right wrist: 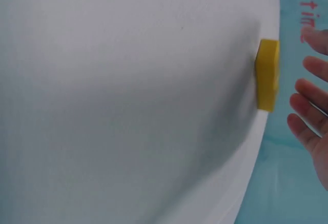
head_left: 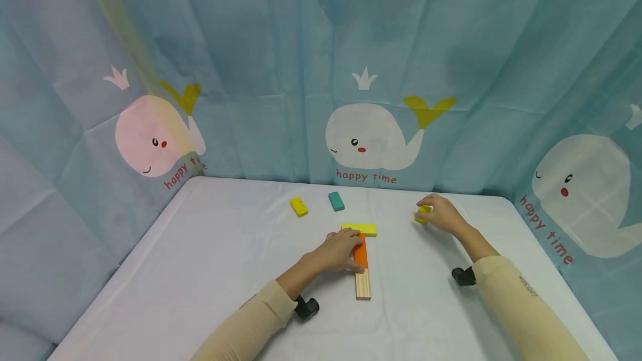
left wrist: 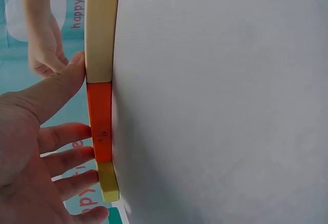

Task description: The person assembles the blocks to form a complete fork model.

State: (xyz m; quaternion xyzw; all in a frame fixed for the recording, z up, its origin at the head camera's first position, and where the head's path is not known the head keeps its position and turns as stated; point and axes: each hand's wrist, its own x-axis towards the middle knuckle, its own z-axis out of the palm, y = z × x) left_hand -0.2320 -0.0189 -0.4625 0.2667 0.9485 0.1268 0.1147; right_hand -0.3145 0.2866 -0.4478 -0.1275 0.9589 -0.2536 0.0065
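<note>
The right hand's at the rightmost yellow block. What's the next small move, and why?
I'd probably lower the right hand and close it on the rightmost yellow block: the right wrist view shows its fingers slightly apart, with a visible gap between them and the block. The left hand is at the orange block.

Orange block (head_left: 360, 252), grained pale-wood block (head_left: 363, 286), yellow blocks (head_left: 364, 230), teal block (head_left: 336, 201); white tablecloth (head_left: 215, 249), beige sleeves (head_left: 521, 299), blue whale-print curtain (head_left: 281, 43).

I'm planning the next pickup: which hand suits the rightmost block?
Right, most likely: the right hand is beside the rightmost block, while the left hand is away at the orange block.
</note>
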